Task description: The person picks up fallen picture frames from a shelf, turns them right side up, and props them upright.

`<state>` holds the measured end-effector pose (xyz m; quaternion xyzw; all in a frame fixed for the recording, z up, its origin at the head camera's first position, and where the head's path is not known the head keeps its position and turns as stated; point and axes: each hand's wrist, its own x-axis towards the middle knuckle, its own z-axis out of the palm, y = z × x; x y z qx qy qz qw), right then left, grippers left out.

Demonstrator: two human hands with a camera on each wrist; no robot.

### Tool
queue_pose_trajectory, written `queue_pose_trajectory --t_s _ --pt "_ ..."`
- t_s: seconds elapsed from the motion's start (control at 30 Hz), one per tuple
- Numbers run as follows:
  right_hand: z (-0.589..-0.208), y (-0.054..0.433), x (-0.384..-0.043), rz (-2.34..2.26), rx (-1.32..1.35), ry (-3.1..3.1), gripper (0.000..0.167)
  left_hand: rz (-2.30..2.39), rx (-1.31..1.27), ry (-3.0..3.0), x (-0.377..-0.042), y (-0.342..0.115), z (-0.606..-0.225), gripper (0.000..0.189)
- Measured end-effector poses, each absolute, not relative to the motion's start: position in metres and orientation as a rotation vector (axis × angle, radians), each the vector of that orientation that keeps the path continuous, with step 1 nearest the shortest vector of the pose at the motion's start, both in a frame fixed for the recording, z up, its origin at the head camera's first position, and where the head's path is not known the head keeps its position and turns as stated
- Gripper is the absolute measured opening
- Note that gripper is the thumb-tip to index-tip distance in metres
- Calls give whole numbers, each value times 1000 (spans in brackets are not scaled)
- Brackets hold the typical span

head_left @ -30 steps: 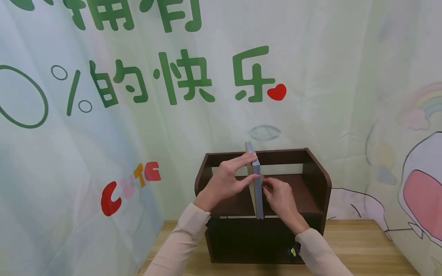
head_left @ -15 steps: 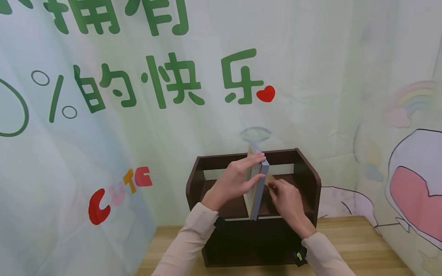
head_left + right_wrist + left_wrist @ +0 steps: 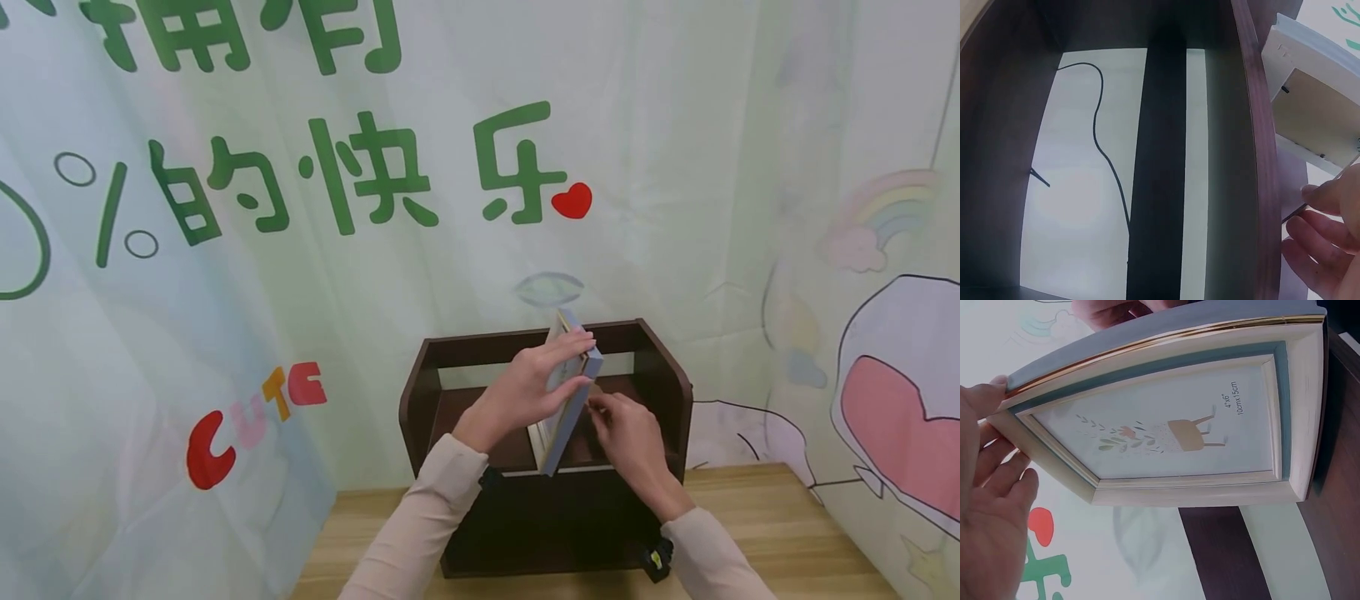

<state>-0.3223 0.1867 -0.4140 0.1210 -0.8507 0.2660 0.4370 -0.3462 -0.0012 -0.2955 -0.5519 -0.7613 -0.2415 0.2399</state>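
Observation:
A picture frame (image 3: 572, 421) with pale moulding and a blue-grey outer side stands tilted on the upper board of a dark brown shelf unit (image 3: 675, 400). My left hand (image 3: 517, 392) holds it by the upper edge, thumb and fingers on either side. A plant-pot print (image 3: 1185, 436) shows at its front in the left wrist view. Behind the frame, my right hand (image 3: 633, 433) pinches a thin flap, seen edge-on, that looks like the frame's back stand (image 3: 1294, 214). The tan back panel (image 3: 1316, 109) shows in the right wrist view. The flap's hinge is hidden.
The shelf unit has raised sides and a back rail (image 3: 487, 340), and stands on a wooden table (image 3: 772, 508). A printed curtain (image 3: 660, 208) hangs behind and beside it. A black cable (image 3: 1096, 125) runs across a pale surface seen through the unit.
The picture frame's top has swung right and its front has turned more into view, with the left hand moving along. The right hand stays behind it. The head view has shifted slightly.

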Motion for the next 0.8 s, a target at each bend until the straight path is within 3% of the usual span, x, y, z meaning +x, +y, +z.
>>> queue_pose_trajectory --t_s 0.8 --pt "-418 188 -316 687 263 -2158 9 -652 -1494 -2163 -345 6 -301 60"
